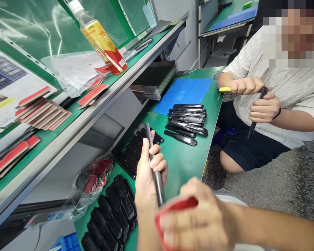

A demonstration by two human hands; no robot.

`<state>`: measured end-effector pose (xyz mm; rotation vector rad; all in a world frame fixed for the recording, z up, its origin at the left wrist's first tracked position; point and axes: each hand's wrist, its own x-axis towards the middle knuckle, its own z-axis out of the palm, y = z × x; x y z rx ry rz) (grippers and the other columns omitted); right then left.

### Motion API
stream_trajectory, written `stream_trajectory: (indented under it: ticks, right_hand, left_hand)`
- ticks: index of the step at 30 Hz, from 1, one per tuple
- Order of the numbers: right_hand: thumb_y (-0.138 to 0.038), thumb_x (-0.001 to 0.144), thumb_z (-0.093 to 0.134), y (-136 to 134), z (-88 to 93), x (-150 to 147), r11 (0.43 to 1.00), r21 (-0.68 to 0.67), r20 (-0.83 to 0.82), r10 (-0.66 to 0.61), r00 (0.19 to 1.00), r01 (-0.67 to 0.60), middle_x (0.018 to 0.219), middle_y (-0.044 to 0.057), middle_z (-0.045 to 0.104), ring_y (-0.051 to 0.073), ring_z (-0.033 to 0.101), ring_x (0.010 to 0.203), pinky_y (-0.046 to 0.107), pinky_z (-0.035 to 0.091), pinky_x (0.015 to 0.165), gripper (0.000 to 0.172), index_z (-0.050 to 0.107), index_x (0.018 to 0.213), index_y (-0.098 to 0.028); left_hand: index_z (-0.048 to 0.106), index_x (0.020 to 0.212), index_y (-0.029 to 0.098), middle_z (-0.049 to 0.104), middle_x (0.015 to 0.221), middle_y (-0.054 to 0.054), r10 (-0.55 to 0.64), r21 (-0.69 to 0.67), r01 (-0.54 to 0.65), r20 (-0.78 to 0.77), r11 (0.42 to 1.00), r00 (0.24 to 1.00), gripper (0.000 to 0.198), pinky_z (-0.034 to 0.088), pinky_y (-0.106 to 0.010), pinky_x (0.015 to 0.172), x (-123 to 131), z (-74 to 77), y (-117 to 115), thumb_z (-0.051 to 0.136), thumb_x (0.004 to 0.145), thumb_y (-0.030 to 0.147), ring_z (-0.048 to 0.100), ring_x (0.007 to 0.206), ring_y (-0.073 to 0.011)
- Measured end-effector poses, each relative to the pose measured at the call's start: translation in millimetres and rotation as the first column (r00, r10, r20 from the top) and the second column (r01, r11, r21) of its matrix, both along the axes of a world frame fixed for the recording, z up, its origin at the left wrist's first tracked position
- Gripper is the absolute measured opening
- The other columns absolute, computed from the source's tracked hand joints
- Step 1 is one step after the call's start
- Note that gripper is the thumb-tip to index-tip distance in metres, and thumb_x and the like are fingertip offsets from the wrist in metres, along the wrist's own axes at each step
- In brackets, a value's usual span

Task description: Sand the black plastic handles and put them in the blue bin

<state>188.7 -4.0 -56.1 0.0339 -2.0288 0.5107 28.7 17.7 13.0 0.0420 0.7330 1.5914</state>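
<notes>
My left hand (144, 172) is closed around a long, dark, slightly curved plastic part (158, 184), tilted with its far end pointing up and away. In my right hand (201, 218), blurred by motion, is a red sandpaper pad (162, 228), pressed around the near end of that part. The part's near tip is hidden behind the pad and fingers. Beyond my left hand lies a row of glossy black plastic parts (187, 122) on the green table (180, 164). More black pieces (131, 150) lie just left of the hand.
Several black parts (111, 209) are lined up at the lower left, beside a plastic bag of red pads (96, 174). A shelf (94, 115) above carries stacked red pads (44, 111) and a drink bottle (102, 42). At right, a co-worker (267, 90) holds a black part and a yellow-handled tool.
</notes>
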Motion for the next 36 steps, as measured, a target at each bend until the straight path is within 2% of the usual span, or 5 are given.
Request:
stream_trajectory:
  ticks: [10,15,24,28,36]
  right_hand:
    - [-0.024,0.105,0.028,-3,-6.8,-21,0.994,-0.037,-0.067,0.097,0.993,-0.100,0.095,0.004,0.080,0.012,0.069,0.072,0.027,0.050,0.061,0.040,0.068,0.108,-0.017]
    - [-0.033,0.101,0.046,15,-15.6,11,0.915,-0.389,-0.062,-0.143,0.988,0.108,0.145,0.013,0.053,0.026,0.053,0.129,0.046,0.040,0.107,0.045,0.043,0.144,-0.022]
    - [-0.062,0.096,0.031,21,-33.4,10,0.267,-0.946,-0.219,-0.103,0.970,-0.185,0.133,0.010,0.055,0.021,0.051,0.086,0.036,0.047,0.078,0.060,0.042,0.145,-0.031]
    - [-0.058,0.098,0.027,20,-34.6,10,0.253,-0.946,-0.233,-0.100,0.967,-0.202,0.137,0.007,0.052,0.020,0.047,0.086,0.036,0.044,0.079,0.055,0.041,0.146,-0.035]
    - [-0.063,0.096,0.031,8,-29.5,9,0.437,-0.899,-0.078,-0.167,0.983,0.003,0.146,0.006,0.042,0.025,0.051,0.114,0.038,0.041,0.103,0.060,0.038,0.149,-0.034]
  left_hand:
    - [0.045,0.138,0.011,0.051,0.063,0.008,-0.015,0.123,-0.010,0.203,0.992,0.979,0.041,0.036,-0.007,0.037,-30,-21.0,14,0.038,0.103,0.030,0.045,0.041,0.0004]
    - [0.047,0.139,0.019,0.038,0.051,0.011,-0.101,0.187,0.152,-0.259,0.971,0.961,0.048,0.032,-0.014,0.036,-29,-39.4,-5,0.054,0.096,0.036,0.039,0.039,-0.0057]
    - [0.053,0.140,0.026,0.071,0.103,-0.006,-0.110,-0.086,0.115,-0.970,0.990,0.216,0.054,0.055,-0.029,0.078,-11,-59.5,-54,0.062,0.089,0.039,0.067,0.089,-0.0192]
    - [0.050,0.143,0.026,0.059,0.140,-0.008,-0.113,-0.115,0.144,-0.993,0.983,-0.025,0.055,0.048,-0.039,0.104,-14,-60.8,-57,0.061,0.090,0.038,0.054,0.129,-0.0272]
    - [0.047,0.144,0.027,0.067,0.130,-0.009,0.090,0.017,0.158,-0.877,0.987,-0.472,0.057,0.058,-0.030,0.082,-15,-61.4,-61,0.064,0.089,0.027,0.068,0.110,-0.0248]
